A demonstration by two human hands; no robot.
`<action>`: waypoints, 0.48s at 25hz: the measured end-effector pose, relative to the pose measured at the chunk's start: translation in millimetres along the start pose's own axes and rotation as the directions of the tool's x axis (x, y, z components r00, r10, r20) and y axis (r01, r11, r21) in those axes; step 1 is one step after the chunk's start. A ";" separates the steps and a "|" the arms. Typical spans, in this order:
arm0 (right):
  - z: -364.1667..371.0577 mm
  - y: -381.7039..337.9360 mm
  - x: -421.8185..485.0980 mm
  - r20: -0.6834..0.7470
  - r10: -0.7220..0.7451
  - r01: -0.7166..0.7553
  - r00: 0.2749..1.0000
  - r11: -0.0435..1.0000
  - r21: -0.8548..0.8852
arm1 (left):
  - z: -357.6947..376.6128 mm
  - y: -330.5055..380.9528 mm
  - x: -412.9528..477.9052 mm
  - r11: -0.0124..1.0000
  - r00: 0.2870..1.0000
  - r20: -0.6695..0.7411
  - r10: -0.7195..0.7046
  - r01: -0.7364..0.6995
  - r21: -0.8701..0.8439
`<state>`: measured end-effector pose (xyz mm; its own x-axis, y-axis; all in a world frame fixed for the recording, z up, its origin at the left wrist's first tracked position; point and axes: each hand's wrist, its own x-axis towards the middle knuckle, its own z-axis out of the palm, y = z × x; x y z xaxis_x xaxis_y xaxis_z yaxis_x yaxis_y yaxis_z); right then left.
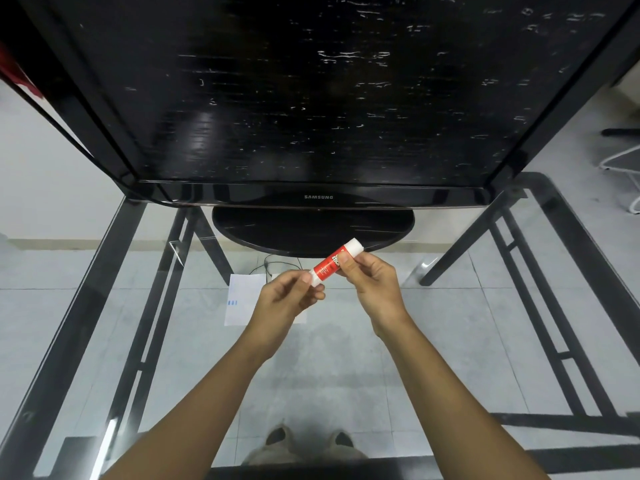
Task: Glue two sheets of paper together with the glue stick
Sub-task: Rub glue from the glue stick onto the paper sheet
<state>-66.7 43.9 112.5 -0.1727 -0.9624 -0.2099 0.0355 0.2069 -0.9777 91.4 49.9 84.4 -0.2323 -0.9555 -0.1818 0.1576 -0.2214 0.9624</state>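
Observation:
A red and white glue stick (pixel 329 266) is held tilted in the air above the glass table, between both hands. My left hand (pixel 285 301) pinches its lower white end. My right hand (pixel 372 280) grips its upper part near the white cap. Below the hands a white sheet of paper (pixel 242 299) lies flat on the glass, partly hidden by my left hand. A strip of a second white sheet (pixel 300 318) shows just right of my left wrist.
A large black Samsung monitor (pixel 311 98) stands at the back on an oval base (pixel 311 230). The glass tabletop (pixel 450 341) has a dark metal frame (pixel 104 289). Tiled floor and my feet show through the glass.

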 end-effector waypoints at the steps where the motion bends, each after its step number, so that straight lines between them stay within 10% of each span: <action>1: -0.3 -0.2 0.2 0.002 0.000 0.000 1.000 1.000 -0.001 | -0.8 1.2 0.8 1.000 1.000 0.000 0.022 -0.022 -0.006; 7: 4.1 5.7 0.5 -0.001 0.033 -0.033 0.999 0.999 -0.016 | -1.7 1.8 1.1 0.989 0.988 -0.063 0.137 -0.133 0.069; 12: 5.5 4.4 1.8 0.017 0.035 -0.034 0.999 0.999 -0.027 | -3.6 1.0 1.3 0.996 0.999 0.016 -0.038 0.040 -0.083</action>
<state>-61.5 42.1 107.8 -0.1544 -0.9574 -0.2439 0.0145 0.2446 -0.9695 94.7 47.8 84.4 -0.2532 -0.9431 -0.2153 0.2272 -0.2743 0.9344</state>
